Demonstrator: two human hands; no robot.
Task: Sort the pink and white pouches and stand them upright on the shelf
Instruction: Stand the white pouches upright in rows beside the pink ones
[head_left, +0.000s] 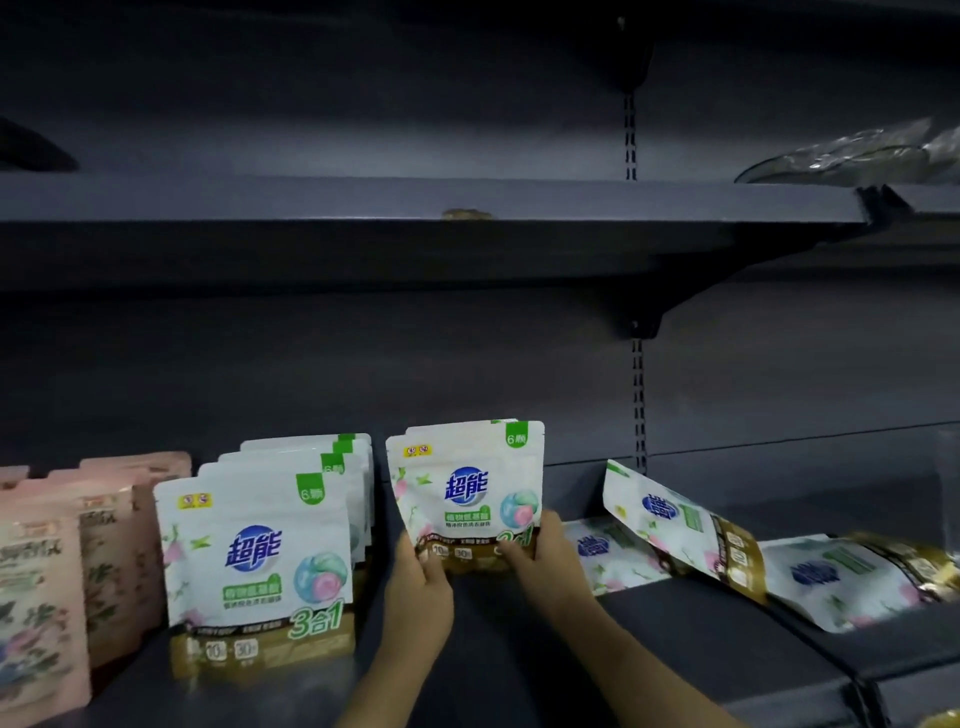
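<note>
On the shelf (675, 613), both hands, left (421, 577) and right (540, 551), grip white pouches (467, 488) upright; next, I think, set them beside the white row (260, 551).

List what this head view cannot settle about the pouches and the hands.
- Held white pouches: count unclear; front one hides those behind.
- Left hand, right hand: fingertips behind the pouches' bottom edge.
- Pink pouches: cut off by the left edge, print blurred.
- Fallen white pouches: blurred, overlapping.
</note>
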